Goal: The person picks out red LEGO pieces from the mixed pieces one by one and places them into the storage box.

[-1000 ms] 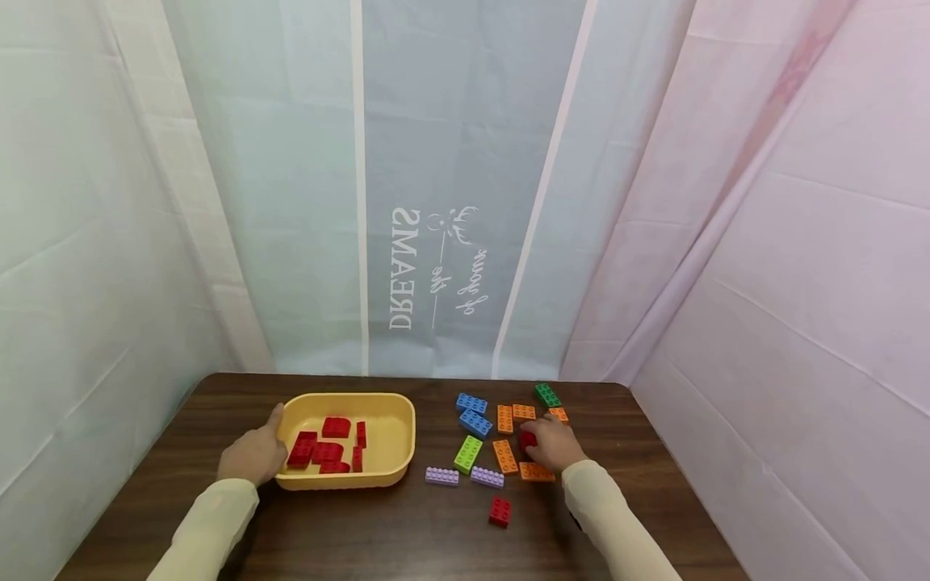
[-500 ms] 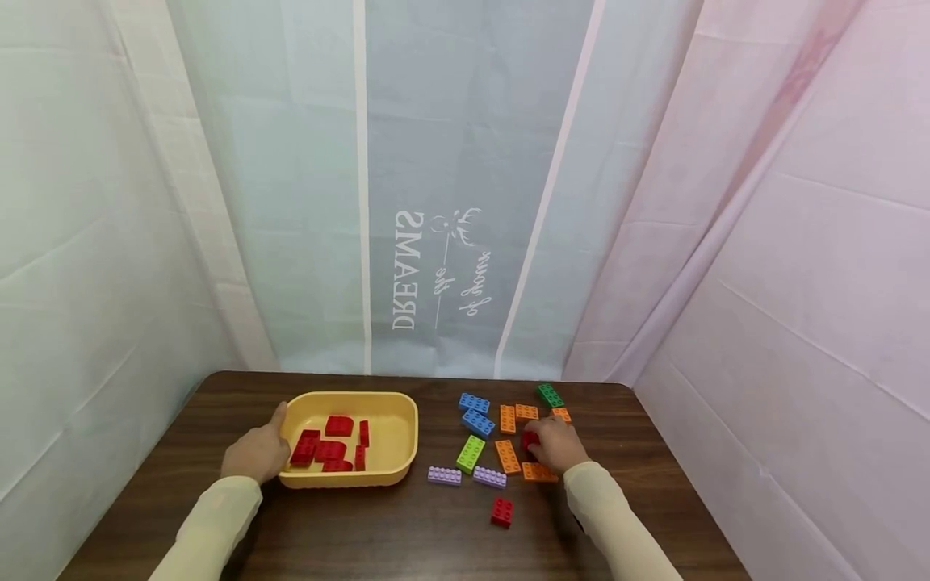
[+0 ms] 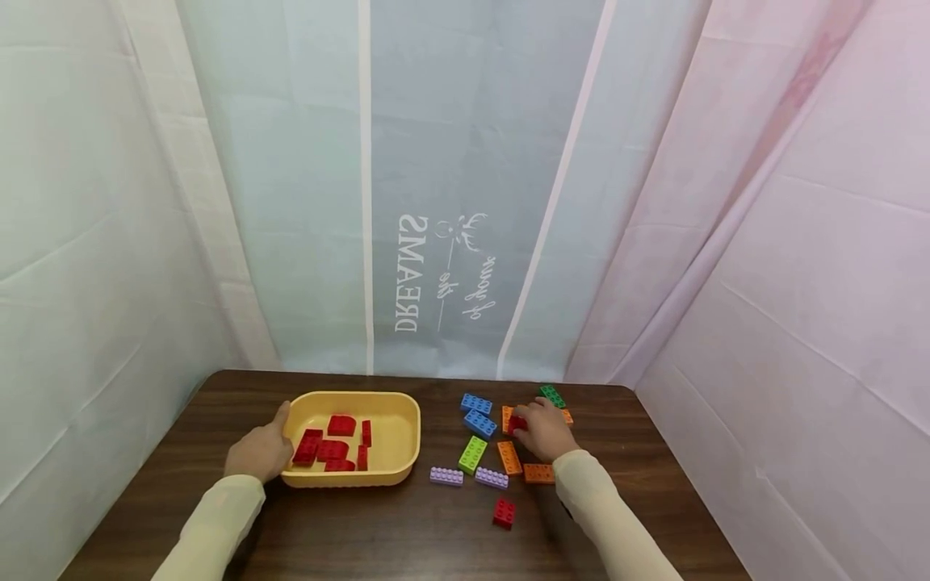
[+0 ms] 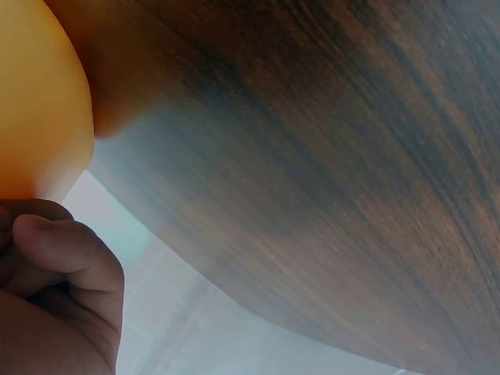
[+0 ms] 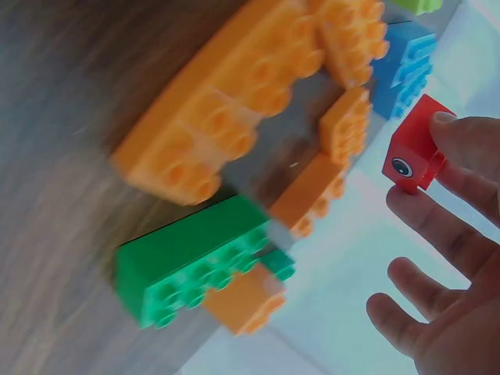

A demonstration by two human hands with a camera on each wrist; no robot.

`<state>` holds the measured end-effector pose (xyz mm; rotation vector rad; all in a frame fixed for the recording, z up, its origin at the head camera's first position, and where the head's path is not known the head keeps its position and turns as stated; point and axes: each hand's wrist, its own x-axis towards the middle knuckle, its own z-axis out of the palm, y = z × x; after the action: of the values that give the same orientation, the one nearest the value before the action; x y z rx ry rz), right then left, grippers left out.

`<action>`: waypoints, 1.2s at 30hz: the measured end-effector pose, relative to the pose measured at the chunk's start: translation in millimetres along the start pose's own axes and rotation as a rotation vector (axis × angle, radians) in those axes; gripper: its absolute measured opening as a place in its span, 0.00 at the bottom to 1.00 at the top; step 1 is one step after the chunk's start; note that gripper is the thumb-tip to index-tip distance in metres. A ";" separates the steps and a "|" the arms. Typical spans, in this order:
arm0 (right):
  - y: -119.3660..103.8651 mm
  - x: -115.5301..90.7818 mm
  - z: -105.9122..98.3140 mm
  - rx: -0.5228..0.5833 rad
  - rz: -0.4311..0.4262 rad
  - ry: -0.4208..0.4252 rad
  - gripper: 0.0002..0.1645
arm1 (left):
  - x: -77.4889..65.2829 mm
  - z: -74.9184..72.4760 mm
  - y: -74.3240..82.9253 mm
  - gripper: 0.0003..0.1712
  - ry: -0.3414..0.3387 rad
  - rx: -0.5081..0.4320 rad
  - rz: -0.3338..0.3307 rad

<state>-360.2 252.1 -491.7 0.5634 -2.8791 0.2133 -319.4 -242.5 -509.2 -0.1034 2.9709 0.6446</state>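
Observation:
A yellow plastic tray (image 3: 352, 481) stands on the left of the dark wooden table. My left hand (image 3: 257, 452) holds its left rim; in the left wrist view the curled fingers meet the tray wall (image 4: 47, 101). Several red bricks (image 3: 333, 450) lie inside the tray. Over on the right, my right hand (image 3: 545, 432) pinches a red brick (image 5: 418, 144) with a printed eye between thumb and fingers, lifted above the other bricks. Another red brick (image 3: 504, 513) lies near the front of the table.
Around the right hand lie several orange bricks (image 3: 509, 458), a green brick (image 5: 191, 254), two blue bricks (image 3: 479, 424), a lime brick (image 3: 472, 454) and two lilac bricks (image 3: 446, 477). Cloth curtains (image 3: 312, 242) hang behind the table and at both sides.
My right hand has lifted the red brick and moved slightly left and away from me, uncovering the front orange brick. The left hand stays at the tray. The head view has shifted slightly.

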 end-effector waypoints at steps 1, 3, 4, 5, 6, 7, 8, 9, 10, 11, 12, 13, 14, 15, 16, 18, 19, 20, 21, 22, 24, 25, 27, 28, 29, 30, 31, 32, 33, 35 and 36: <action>-3.8 1.7 -0.6 0.002 -0.003 0.006 0.19 | -0.4 0.4 -0.6 0.39 0.002 0.002 0.000; -11.5 5.3 -1.5 0.011 -0.010 0.017 0.19 | -1.4 1.0 -1.3 0.39 0.006 0.006 0.003; -15.5 6.9 -1.9 0.020 -0.017 0.021 0.19 | -1.9 1.3 -1.5 0.39 0.009 0.005 0.002; -19.3 9.0 -2.3 0.030 -0.026 0.023 0.18 | -2.5 1.5 -1.6 0.39 0.012 0.006 0.004; -22.8 10.8 -2.4 0.037 -0.031 0.026 0.18 | -3.4 1.7 -1.6 0.39 0.016 0.005 0.005; -26.1 12.9 -2.1 0.038 -0.047 0.031 0.18 | -4.1 2.0 -1.5 0.39 0.019 0.004 0.004; -29.6 15.0 -2.2 0.042 -0.060 0.035 0.18 | -4.8 2.3 -1.5 0.39 0.023 0.004 0.004; -33.3 16.9 -2.6 0.046 -0.075 0.038 0.18 | -5.4 2.6 -1.5 0.39 0.028 0.002 0.004; -36.7 19.0 -2.9 0.047 -0.091 0.042 0.18 | -5.9 3.1 -1.6 0.39 0.031 0.002 0.003; -40.1 21.0 -3.4 0.043 -0.103 0.045 0.18 | -6.3 3.6 -1.7 0.39 0.034 0.000 0.002; -43.7 23.1 -3.8 0.042 -0.119 0.049 0.19 | -6.5 4.2 -2.0 0.39 0.037 -0.002 -0.001; -47.0 25.2 -4.0 0.041 -0.136 0.055 0.19 | -6.5 4.9 -2.4 0.39 0.039 -0.003 -0.002; -50.6 27.2 -4.7 0.045 -0.148 0.057 0.19 | -6.3 5.5 -2.8 0.39 0.043 -0.006 -0.003; -54.1 29.3 -5.2 0.045 -0.161 0.059 0.19 | -6.1 6.2 -3.4 0.39 0.044 -0.007 -0.004; -57.5 31.5 -5.3 0.038 -0.172 0.063 0.19 | -5.8 6.8 -4.0 0.39 0.046 -0.007 -0.004; -64.6 36.1 -5.8 0.029 -0.192 0.074 0.20 | -5.5 7.7 -5.0 0.39 0.048 -0.010 -0.005; -68.0 38.5 -5.5 0.019 -0.201 0.079 0.20 | -5.6 8.1 -5.4 0.40 0.049 -0.012 -0.005; -72.3 40.7 -5.9 0.018 -0.208 0.084 0.20 | -5.5 8.5 -5.8 0.40 0.050 -0.013 -0.007; -76.6 42.9 -6.0 0.015 -0.216 0.087 0.20 | -5.7 8.9 -6.1 0.40 0.051 -0.011 -0.007; -81.0 45.1 -6.0 0.011 -0.222 0.090 0.19 | -5.7 9.1 -6.3 0.39 0.053 -0.013 -0.006; -90.6 49.1 -5.9 0.005 -0.230 0.091 0.19 | -5.7 10.4 -6.8 0.40 0.058 -0.010 -0.006; -95.5 50.9 -5.5 0.002 -0.233 0.088 0.19 | -5.6 11.4 -7.1 0.40 0.061 -0.007 -0.006; -105.3 54.0 -4.4 -0.005 -0.239 0.078 0.18 | -5.3 13.7 -8.0 0.39 0.069 0.000 -0.002; -109.6 55.3 -3.0 -0.005 -0.244 0.078 0.18 | -5.4 14.8 -8.3 0.40 0.072 0.002 0.000; -113.5 56.5 -1.6 -0.003 -0.250 0.079 0.18 | -5.8 16.1 -8.3 0.40 0.075 0.003 0.000; -116.6 57.8 0.3 -0.002 -0.260 0.080 0.18 | -6.4 17.0 -8.1 0.40 0.076 0.004 0.001; -119.8 58.6 2.0 0.000 -0.270 0.081 0.19 | -7.1 17.7 -7.9 0.40 0.080 0.004 0.005; -122.8 59.3 3.7 0.008 -0.278 0.086 0.19 | -7.9 18.2 -7.5 0.39 0.082 0.006 0.009; -125.8 59.8 5.0 0.013 -0.288 0.091 0.18 | -9.0 18.6 -7.0 0.40 0.085 0.005 0.012; -131.8 60.9 7.3 0.024 -0.299 0.094 0.18 | -10.6 19.5 -6.3 0.39 0.091 0.007 0.019; -135.1 61.3 8.5 0.026 -0.303 0.093 0.18 | -11.1 19.9 -6.3 0.39 0.094 0.007 0.023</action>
<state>-365.2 104.8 -472.5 0.9554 -2.6607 0.2224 -306.2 -239.4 -528.6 -0.1024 3.0682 0.6489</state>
